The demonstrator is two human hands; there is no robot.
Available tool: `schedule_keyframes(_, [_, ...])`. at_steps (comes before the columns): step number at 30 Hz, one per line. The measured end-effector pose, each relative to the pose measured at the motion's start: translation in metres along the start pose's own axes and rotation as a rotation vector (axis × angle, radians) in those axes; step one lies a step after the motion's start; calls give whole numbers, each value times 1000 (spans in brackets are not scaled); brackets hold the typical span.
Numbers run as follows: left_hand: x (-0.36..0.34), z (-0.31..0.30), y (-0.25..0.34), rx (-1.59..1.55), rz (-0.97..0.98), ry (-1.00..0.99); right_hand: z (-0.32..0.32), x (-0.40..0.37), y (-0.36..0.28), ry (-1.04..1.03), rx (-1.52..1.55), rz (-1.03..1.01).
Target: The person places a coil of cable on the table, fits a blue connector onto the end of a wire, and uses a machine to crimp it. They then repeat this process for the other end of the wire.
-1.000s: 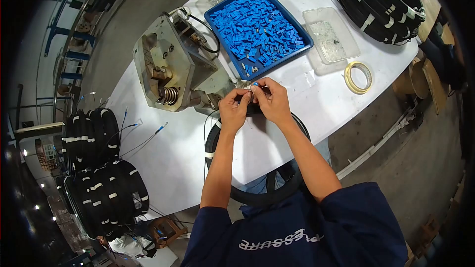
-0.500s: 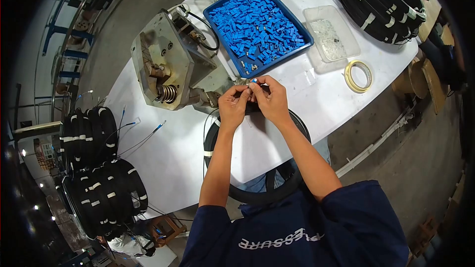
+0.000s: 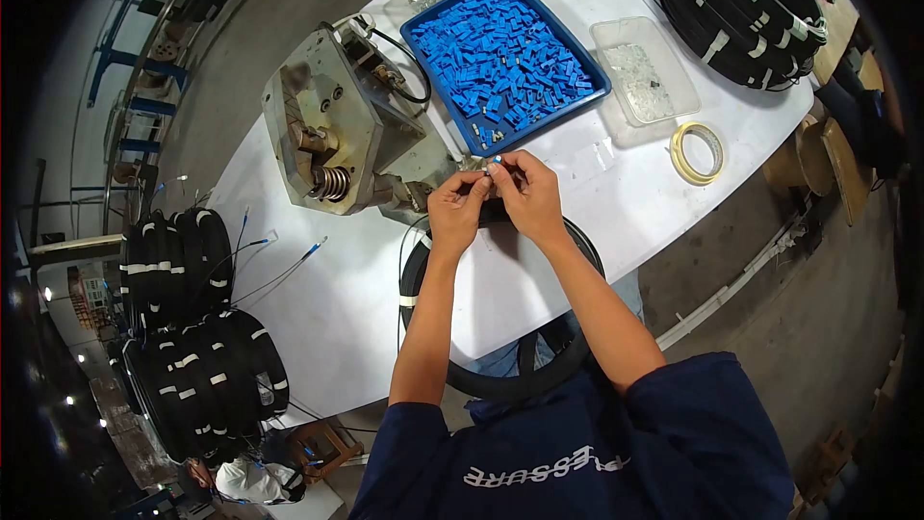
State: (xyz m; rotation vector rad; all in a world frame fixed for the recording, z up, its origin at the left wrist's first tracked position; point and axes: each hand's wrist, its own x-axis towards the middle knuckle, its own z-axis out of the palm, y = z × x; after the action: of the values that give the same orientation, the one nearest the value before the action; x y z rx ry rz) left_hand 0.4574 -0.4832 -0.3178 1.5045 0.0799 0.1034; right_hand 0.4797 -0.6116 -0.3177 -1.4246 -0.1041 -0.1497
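My left hand [image 3: 454, 209] and my right hand [image 3: 530, 195] meet at the near edge of the blue tray [image 3: 603, 87], fingers pinched together. Between the right fingertips shows a small blue connector [image 3: 496, 162]. What the left fingertips pinch is too small and hidden to make out. Below the hands a black cable coil [image 3: 408, 300] with white tape lies partly on the table and reaches over its edge toward my body. Many blue connector pieces [image 3: 500, 48] fill the tray.
A metal press [image 3: 332, 125] with a spring stands left of the tray. Right of it are a clear box [image 3: 643, 77] of small parts and a tape roll [image 3: 697, 153]. Taped black coils [image 3: 207, 380] lie at left, others [image 3: 741, 14] at upper right. A person [image 3: 252, 480] appears at lower left.
The view has shifted slightly, so the table items appear a little lower. My hands keep nearly the same pose, fingertips still together.
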Motion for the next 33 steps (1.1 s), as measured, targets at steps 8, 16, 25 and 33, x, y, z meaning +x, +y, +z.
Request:
schedule_keyframes(8, [-2, 6, 2, 42, 127, -61, -10, 9, -3, -23, 269, 401])
schedule_keyframes(16, [-8, 11, 10, 519, 397, 79, -13, 10, 1, 4, 378, 444])
schedule_keyframes(25, [-24, 1, 12, 609, 293, 129, -15, 14, -6, 19, 412, 517])
schedule_keyframes(33, [-21, 6, 16, 575, 276, 143, -16, 13, -5, 23, 355, 486])
